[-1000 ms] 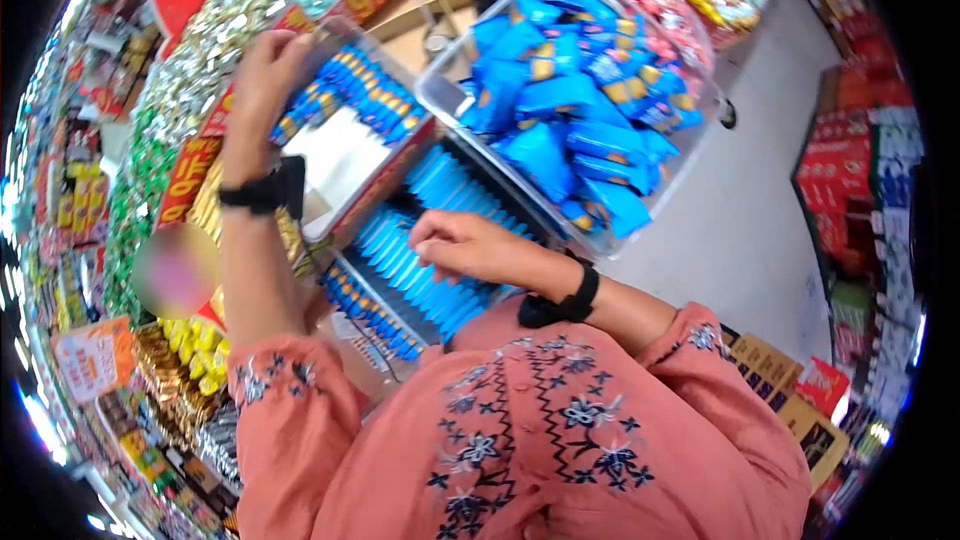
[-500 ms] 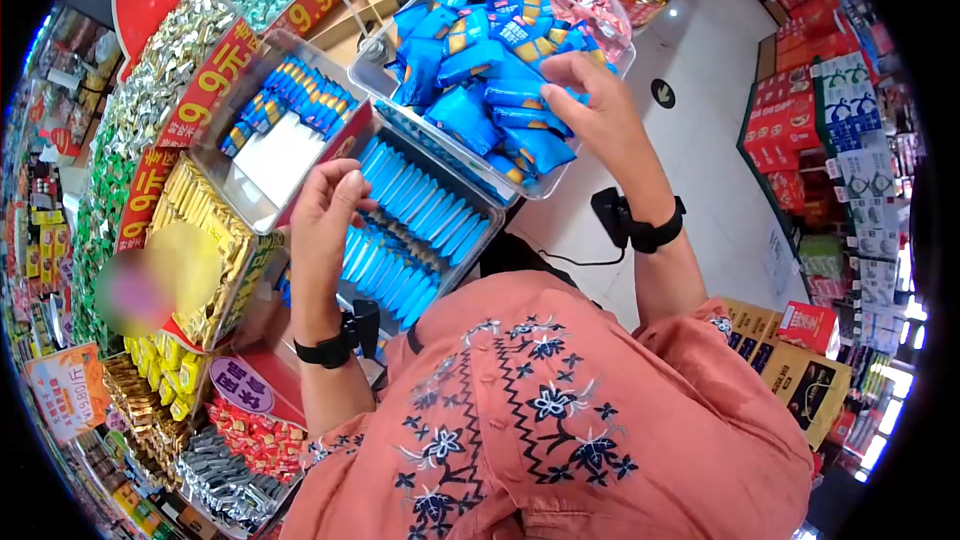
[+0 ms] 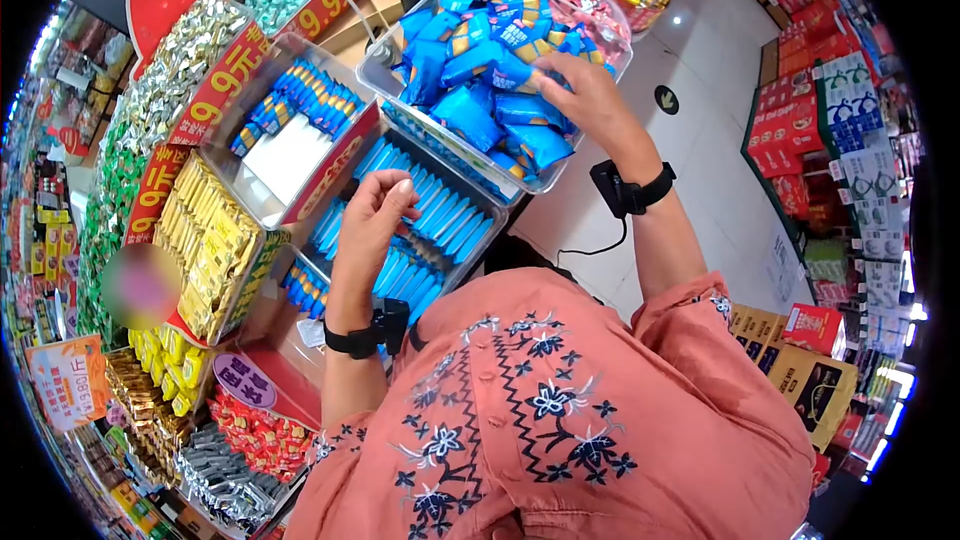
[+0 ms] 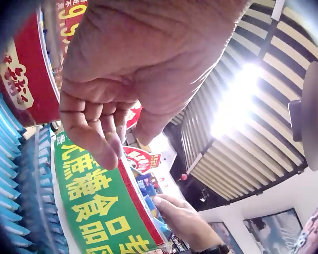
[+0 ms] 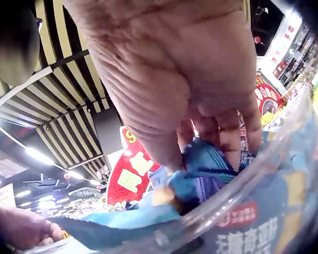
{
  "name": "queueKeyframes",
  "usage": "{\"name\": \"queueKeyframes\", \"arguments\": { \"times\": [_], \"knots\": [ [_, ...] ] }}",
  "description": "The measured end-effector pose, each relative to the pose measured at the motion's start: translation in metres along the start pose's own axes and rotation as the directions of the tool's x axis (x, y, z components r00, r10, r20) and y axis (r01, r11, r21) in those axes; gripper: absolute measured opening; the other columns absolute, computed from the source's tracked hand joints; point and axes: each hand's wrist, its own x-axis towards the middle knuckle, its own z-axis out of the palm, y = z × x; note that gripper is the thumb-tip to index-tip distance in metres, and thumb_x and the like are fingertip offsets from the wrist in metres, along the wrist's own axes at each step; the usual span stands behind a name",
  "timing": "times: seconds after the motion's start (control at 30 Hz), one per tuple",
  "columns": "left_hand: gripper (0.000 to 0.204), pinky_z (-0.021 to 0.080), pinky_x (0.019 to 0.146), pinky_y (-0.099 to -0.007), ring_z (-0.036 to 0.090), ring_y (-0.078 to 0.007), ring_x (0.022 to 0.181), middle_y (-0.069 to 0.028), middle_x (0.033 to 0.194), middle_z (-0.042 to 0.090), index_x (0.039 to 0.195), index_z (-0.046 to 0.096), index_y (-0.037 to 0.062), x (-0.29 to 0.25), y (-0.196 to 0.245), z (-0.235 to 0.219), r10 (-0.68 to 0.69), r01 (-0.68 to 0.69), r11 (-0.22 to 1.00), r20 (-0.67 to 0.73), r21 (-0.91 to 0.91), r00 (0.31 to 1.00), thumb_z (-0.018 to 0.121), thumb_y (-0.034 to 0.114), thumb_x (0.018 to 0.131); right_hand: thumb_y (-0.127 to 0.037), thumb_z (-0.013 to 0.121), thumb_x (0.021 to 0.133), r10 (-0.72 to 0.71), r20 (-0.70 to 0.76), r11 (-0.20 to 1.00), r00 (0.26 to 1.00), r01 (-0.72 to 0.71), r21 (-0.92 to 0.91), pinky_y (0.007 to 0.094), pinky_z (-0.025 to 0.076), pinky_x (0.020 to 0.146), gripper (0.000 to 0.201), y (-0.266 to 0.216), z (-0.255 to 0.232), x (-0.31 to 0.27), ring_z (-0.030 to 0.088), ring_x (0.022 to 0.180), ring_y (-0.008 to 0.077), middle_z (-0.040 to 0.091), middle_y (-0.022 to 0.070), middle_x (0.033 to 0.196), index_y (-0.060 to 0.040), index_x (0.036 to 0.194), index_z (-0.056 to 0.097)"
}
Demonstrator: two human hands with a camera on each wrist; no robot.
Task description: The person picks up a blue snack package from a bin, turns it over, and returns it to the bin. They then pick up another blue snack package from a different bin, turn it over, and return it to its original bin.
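Observation:
My right hand (image 3: 592,105) is at the right side of a clear plastic bin (image 3: 545,185) heaped with blue snack packets (image 3: 465,115). In the right wrist view its thumb and fingers pinch the crimped top of a blue snack packet (image 5: 204,159), just behind the bin's rim. My left hand (image 3: 375,220) hovers over a lower bin with rows of upright slim blue packets (image 3: 455,220). Its fingers are loosely bent with nothing between them, as the left wrist view shows.
Left of the blue rows stands a box (image 3: 320,175) with small blue packets and a white panel. Yellow-gold packets (image 3: 205,255) fill a bin farther left. A green sign (image 4: 100,203) fronts the snack bin. Stacked cartons (image 3: 800,370) stand at the right.
The right hand went from the slim blue rows to the snack heap, and its fingers are now lower among the packets. The left hand came back from the far-left box to above the blue rows.

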Motion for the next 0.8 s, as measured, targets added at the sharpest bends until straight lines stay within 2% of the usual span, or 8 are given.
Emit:
{"name": "queueKeyframes", "arguments": {
  "times": [0.13, 0.17, 0.27, 0.3, 0.4, 0.53, 0.67, 0.8],
  "knots": [
    [0.034, 0.048, 0.068, -0.0247, 0.064, -0.0129, 0.083, -0.0047, 0.097, 0.065, 0.117, 0.060, 0.0048, 0.002, 0.004, -0.001, 0.004, -0.004, 1.000, 0.009, -0.017, 1.000, 0.062, 0.034, 0.100, -0.022, 0.065, 0.096, 0.189, -0.049, 0.979, 0.981, -0.184, 0.090, 0.0294, 0.049, 0.075, 0.024, -0.019, -0.011, -0.001, 0.061, 0.082, 0.0124, 0.066, 0.0034, 0.092, -0.0026, 0.111, 0.066],
    [0.035, 0.048, 0.069, -0.0246, 0.064, -0.0129, 0.084, -0.0045, 0.097, 0.065, 0.117, 0.060, 0.0052, 0.002, 0.007, 0.000, 0.008, -0.007, 1.000, 0.008, -0.015, 1.000, 0.061, 0.035, 0.100, -0.027, 0.063, 0.099, 0.176, -0.053, 0.963, 0.983, -0.161, 0.214, 0.0265, 0.050, 0.070, 0.026, -0.021, -0.012, -0.001, 0.061, 0.081, 0.0084, 0.065, -0.0008, 0.093, -0.0031, 0.110, 0.066],
    [0.035, 0.048, 0.069, -0.0246, 0.063, -0.0128, 0.084, -0.0044, 0.097, 0.065, 0.118, 0.060, 0.0050, 0.001, 0.021, 0.002, 0.024, -0.024, 0.999, 0.009, -0.028, 1.000, 0.060, 0.035, 0.100, -0.031, 0.061, 0.100, 0.259, 0.142, 0.752, 0.955, -0.291, 0.592, 0.0238, 0.052, 0.065, 0.029, -0.061, -0.022, -0.002, 0.060, 0.081, 0.0063, 0.065, -0.0014, 0.094, -0.0036, 0.110, 0.066],
    [0.035, 0.048, 0.069, -0.0246, 0.063, -0.0127, 0.084, -0.0045, 0.097, 0.065, 0.118, 0.060, 0.0047, 0.003, 0.027, 0.003, 0.034, -0.033, 0.999, 0.007, -0.035, 0.999, 0.059, 0.035, 0.101, -0.033, 0.063, 0.099, 0.234, 0.176, 0.671, 0.956, -0.290, 0.682, 0.0221, 0.053, 0.060, 0.030, -0.067, -0.017, -0.003, 0.059, 0.073, 0.0055, 0.062, -0.0033, 0.091, -0.0043, 0.105, 0.069],
    [0.036, 0.048, 0.069, -0.0245, 0.063, -0.0122, 0.085, -0.0049, 0.098, 0.065, 0.120, 0.060, 0.0036, 0.005, 0.040, 0.002, 0.098, -0.095, 0.990, 0.020, -0.100, 0.995, 0.056, 0.035, 0.103, -0.034, 0.064, 0.099, 0.281, 0.354, 0.483, 0.892, -0.450, 0.751, 0.0212, 0.053, 0.059, 0.031, -0.085, 0.002, -0.008, 0.058, 0.072, 0.0045, 0.061, -0.0033, 0.090, -0.0045, 0.106, 0.068],
    [0.041, 0.049, 0.067, -0.0223, 0.062, -0.0101, 0.083, -0.0061, 0.103, 0.066, 0.127, 0.059, 0.0030, 0.005, 0.055, -0.002, 0.144, -0.140, 0.977, 0.010, -0.160, 0.990, 0.052, 0.037, 0.105, -0.037, 0.063, 0.100, 0.227, 0.420, 0.537, 0.879, -0.473, 0.698, 0.0208, 0.052, 0.057, 0.034, -0.102, 0.027, -0.008, 0.060, 0.066, 0.0055, 0.062, -0.0014, 0.088, -0.0039, 0.107, 0.067],
    [0.041, 0.049, 0.068, -0.0215, 0.063, -0.0095, 0.084, -0.0037, 0.103, 0.066, 0.130, 0.057, 0.0020, 0.002, 0.062, -0.010, 0.177, -0.172, 0.975, 0.023, -0.144, 0.984, 0.058, 0.033, 0.103, -0.039, 0.061, 0.100, 0.151, 0.450, 0.568, 0.880, -0.449, 0.690, 0.0209, 0.051, 0.056, 0.037, -0.113, 0.046, -0.007, 0.060, 0.063, 0.0072, 0.064, -0.0003, 0.088, -0.0027, 0.108, 0.066],
    [0.039, 0.049, 0.068, -0.0221, 0.063, -0.0102, 0.084, -0.0031, 0.103, 0.066, 0.129, 0.058, 0.0023, -0.001, 0.061, -0.017, 0.184, -0.183, 0.974, -0.001, -0.134, 0.983, 0.064, 0.027, 0.099, -0.038, 0.059, 0.101, 0.130, 0.452, 0.518, 0.882, -0.450, 0.727, 0.0220, 0.053, 0.058, 0.036, -0.113, 0.062, -0.003, 0.062, 0.070, 0.0085, 0.064, 0.0011, 0.092, -0.0029, 0.108, 0.066]
  ]
}}
